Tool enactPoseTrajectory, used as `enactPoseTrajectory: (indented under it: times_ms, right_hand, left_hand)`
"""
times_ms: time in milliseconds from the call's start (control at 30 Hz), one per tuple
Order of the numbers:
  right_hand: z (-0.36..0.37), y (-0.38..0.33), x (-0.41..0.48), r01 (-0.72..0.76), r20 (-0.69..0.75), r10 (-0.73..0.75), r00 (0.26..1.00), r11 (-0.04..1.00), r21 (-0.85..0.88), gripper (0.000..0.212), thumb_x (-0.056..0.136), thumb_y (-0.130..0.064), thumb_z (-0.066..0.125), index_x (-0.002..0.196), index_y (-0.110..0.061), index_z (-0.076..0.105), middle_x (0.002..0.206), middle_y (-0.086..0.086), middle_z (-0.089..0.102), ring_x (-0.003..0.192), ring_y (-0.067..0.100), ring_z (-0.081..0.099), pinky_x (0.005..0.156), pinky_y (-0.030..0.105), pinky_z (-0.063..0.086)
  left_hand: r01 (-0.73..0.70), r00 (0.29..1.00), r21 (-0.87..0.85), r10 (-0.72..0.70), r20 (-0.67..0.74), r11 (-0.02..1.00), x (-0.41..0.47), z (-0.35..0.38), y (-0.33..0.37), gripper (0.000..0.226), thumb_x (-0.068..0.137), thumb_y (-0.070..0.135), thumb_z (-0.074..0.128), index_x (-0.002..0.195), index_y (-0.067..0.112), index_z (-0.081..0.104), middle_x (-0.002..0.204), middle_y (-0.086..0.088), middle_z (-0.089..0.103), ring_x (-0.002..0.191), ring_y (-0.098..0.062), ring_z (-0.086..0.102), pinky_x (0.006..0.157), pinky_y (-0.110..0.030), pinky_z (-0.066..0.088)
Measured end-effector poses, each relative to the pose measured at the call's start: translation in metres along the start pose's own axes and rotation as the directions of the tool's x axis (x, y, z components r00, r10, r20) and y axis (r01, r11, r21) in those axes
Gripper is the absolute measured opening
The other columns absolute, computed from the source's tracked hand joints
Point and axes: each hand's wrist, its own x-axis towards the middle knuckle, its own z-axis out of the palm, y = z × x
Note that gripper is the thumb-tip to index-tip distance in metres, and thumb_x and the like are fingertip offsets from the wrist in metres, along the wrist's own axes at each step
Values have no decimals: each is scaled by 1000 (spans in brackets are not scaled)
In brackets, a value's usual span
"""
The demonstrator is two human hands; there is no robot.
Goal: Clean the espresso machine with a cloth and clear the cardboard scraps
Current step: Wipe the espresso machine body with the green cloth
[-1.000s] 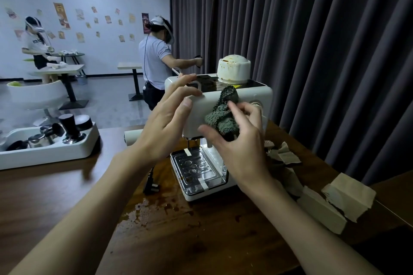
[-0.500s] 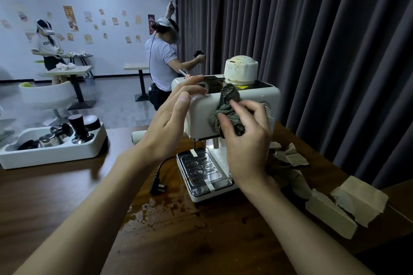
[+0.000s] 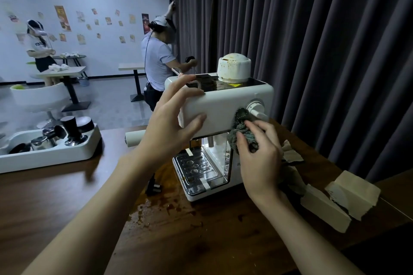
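L hand point(image 3: 172, 127) braces espresso machine point(image 3: 223, 102); R hand point(image 3: 260, 158) presses cloth point(image 3: 240, 123) by dial point(image 3: 254, 106); cardboard scraps point(image 3: 339, 198) beside.

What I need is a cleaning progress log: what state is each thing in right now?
espresso machine: upright, top stained.
cloth: bunched, pressed against the machine's front.
left hand: fingers spread, steadying the machine's top corner.
right hand: grips the cloth.
cardboard scraps: torn, lying on the table, uncleared.
table: brown spill in front of the machine.
power plug: lying loose on the table.
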Motion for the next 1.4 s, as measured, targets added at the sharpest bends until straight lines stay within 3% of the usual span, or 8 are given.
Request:
enactPoseTrajectory:
  times_ms: [433, 667, 800, 967, 1100, 1167, 1267, 1400]
  right_hand:
    - [7, 19, 8, -152, -156, 158, 975, 987, 51, 31, 86, -5, 70, 116, 2, 66, 107, 9, 61, 99, -2, 48, 89, 1, 37]
    - [6, 17, 5, -5, -92, 5, 996, 1000, 6, 31, 86, -2, 70, 116, 4, 66, 108, 11, 58, 103, -3, 44, 90, 1, 35]
    - [-1, 33, 9, -160, -95, 160, 983, 987, -1, 28, 87, -5, 69, 114, 2, 66, 111, 11, 59, 101, -2, 47, 90, 5, 41]
    - [-28, 50, 34, -406, 216, 370, 903, 901, 152, 23, 87, -13, 70, 105, -24, 63, 114, -8, 59, 110, 6, 54, 100, 32, 47]
    - [-38, 56, 64, -570, 509, 371, 777, 757, 319, 58, 84, -6, 71, 132, -25, 44, 133, 5, 57, 115, 18, 60, 96, 42, 53]
    - [-43, 56, 71, -579, 604, 328, 727, 765, 282, 69, 86, -6, 69, 146, -16, 36, 135, 0, 54, 122, 19, 57, 101, 43, 49]
    - [-50, 51, 75, -504, 635, 258, 728, 829, 241, 47, 88, -6, 67, 134, -7, 54, 124, 5, 66, 112, 14, 64, 97, 36, 52]
    - [-61, 39, 66, -450, 638, 213, 740, 861, 235, 46, 86, -13, 72, 129, -17, 56, 111, -6, 67, 102, 0, 65, 87, 20, 54]
  left_hand:
    - [-19, 1000, 60, 19, -4, 998, 1, 0, 3, 41, 88, 21, 74, 125, 20, 57, 151, 19, 34, 144, -8, 34, 113, -44, 42]
    - [-10, 1000, 78, 11, -7, 997, 2, 0, 2, 42, 87, 20, 74, 125, 18, 57, 152, 13, 36, 139, 8, 30, 109, -9, 30]
    - [-4, 1000, 76, 3, 21, 997, 2, -4, 4, 42, 87, 22, 73, 126, 19, 58, 154, 12, 35, 142, -1, 33, 112, -23, 36]
    - [149, 987, 176, -137, -79, 973, -4, 5, 15, 39, 87, 26, 75, 122, 34, 59, 158, 8, 13, 146, -10, 17, 117, -19, 21]
    - [310, 946, 185, -284, -154, 933, -4, 19, 35, 49, 85, 35, 75, 128, 42, 52, 139, -8, 32, 126, -30, 46, 108, -36, 44]
    - [308, 947, 210, -279, -158, 928, -1, 23, 36, 55, 85, 34, 76, 132, 42, 47, 135, -10, 37, 117, -32, 51, 101, -38, 50]
    - [285, 954, 217, -254, -160, 934, -2, 21, 34, 62, 85, 25, 76, 136, 40, 44, 138, -9, 39, 111, -31, 54, 96, -42, 53]
    - [333, 941, 121, -320, -111, 935, -1, 3, 28, 71, 81, 21, 72, 138, 45, 38, 133, -2, 40, 104, -27, 55, 90, -44, 57]
